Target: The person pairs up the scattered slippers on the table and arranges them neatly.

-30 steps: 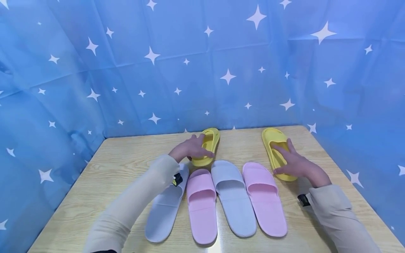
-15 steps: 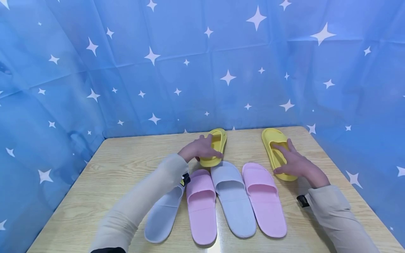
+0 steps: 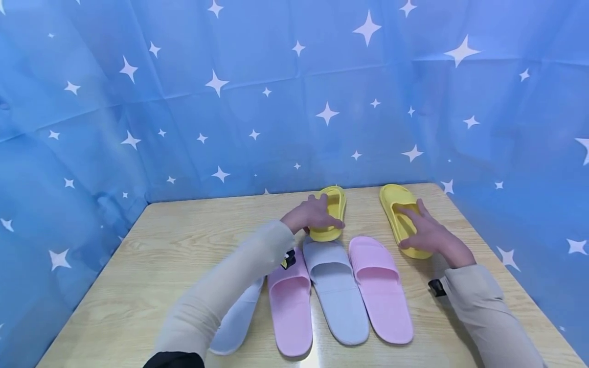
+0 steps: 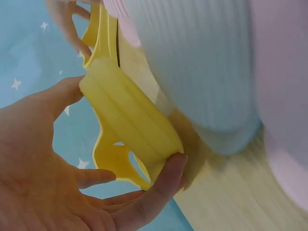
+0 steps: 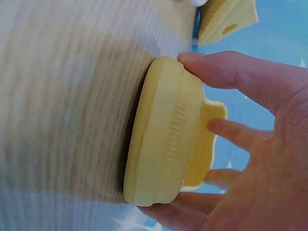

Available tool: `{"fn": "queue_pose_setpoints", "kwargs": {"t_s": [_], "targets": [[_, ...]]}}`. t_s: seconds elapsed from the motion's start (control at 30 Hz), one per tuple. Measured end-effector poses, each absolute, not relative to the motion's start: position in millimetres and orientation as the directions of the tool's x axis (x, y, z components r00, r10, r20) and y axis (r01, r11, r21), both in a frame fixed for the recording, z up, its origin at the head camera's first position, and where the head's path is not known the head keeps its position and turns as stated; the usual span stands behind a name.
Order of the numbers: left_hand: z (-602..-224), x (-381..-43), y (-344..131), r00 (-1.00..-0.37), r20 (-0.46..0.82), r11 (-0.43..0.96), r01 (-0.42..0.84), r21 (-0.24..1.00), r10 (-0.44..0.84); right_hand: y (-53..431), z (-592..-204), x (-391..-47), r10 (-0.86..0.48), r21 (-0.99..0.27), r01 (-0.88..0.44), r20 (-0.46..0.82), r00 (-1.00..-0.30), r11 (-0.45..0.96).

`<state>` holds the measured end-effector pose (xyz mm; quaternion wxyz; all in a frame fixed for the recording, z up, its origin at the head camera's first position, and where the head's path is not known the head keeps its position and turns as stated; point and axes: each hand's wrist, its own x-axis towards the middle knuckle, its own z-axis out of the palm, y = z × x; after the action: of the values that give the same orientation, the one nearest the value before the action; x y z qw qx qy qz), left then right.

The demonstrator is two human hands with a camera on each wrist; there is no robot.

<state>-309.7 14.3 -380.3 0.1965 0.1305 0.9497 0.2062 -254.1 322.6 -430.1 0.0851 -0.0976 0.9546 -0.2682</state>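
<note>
A yellow slipper (image 3: 341, 203) at the table's far edge is in my left hand (image 3: 315, 213). The left wrist view shows thumb and a finger pinching opposite sides of its heel (image 4: 132, 113), with the other fingers beyond it. To the right, my right hand (image 3: 430, 236) grips the matching yellow slipper (image 3: 394, 197) at the heel. In the right wrist view the thumb (image 5: 224, 70) presses one side of this heel (image 5: 163, 139) and fingers reach round the other side. Both toes point toward the curtain.
Between and nearer than the hands lie a pink slipper (image 3: 291, 312), a pale blue one (image 3: 342, 309) and another pink one (image 3: 385, 304), side by side. A second pale blue slipper (image 3: 234, 327) is partly hidden under the left sleeve. A starry blue curtain (image 3: 257, 112) borders the wooden table (image 3: 152, 255).
My left hand has moved to the right along the far edge with its yellow slipper, toward the other one. The right hand and its slipper have stayed nearly in place.
</note>
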Motion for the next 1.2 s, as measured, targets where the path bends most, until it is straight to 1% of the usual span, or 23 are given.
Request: {"fn": "queue_pose_setpoints", "kwargs": {"t_s": [0.27,0.43,0.67,0.83,0.97,1.07,1.2], "targets": [[-381.5,-305.1,47.8,-0.903,-0.276,0.874,0.181,0.45,0.329,336.5,-428.7,-260.6,-0.261,-0.537,-0.157,-0.123,-0.957,0.829],[-383.5,-303.4,68.1,-0.909,-0.254,0.881,0.203,0.427,0.332,342.3,-430.6,-266.7,-0.245,-0.529,-0.144,-0.124,-0.962,0.836],[-386.5,-299.2,98.4,-0.92,-0.213,0.873,0.212,0.438,0.33,348.5,-433.3,-270.7,-0.226,-0.534,-0.125,-0.128,-0.966,0.836],[-392.0,-296.0,122.3,-0.932,-0.194,0.903,0.221,0.368,0.307,349.9,-432.3,-270.8,-0.213,-0.534,-0.113,-0.13,-0.968,0.838],[-397.9,-294.7,142.3,-0.947,-0.182,0.933,0.204,0.296,0.265,350.1,-431.6,-271.2,-0.199,-0.533,-0.099,-0.133,-0.971,0.841],[-401.6,-292.9,158.0,-0.957,-0.151,0.95,0.212,0.228,0.25,351.6,-431.8,-270.7,-0.176,-0.521,-0.086,-0.126,-0.976,0.849],[-406.5,-289.9,178.2,-0.965,-0.103,0.967,0.229,0.109,0.24,354.8,-433.3,-270.4,-0.164,-0.5,-0.09,-0.106,-0.981,0.862]]}}
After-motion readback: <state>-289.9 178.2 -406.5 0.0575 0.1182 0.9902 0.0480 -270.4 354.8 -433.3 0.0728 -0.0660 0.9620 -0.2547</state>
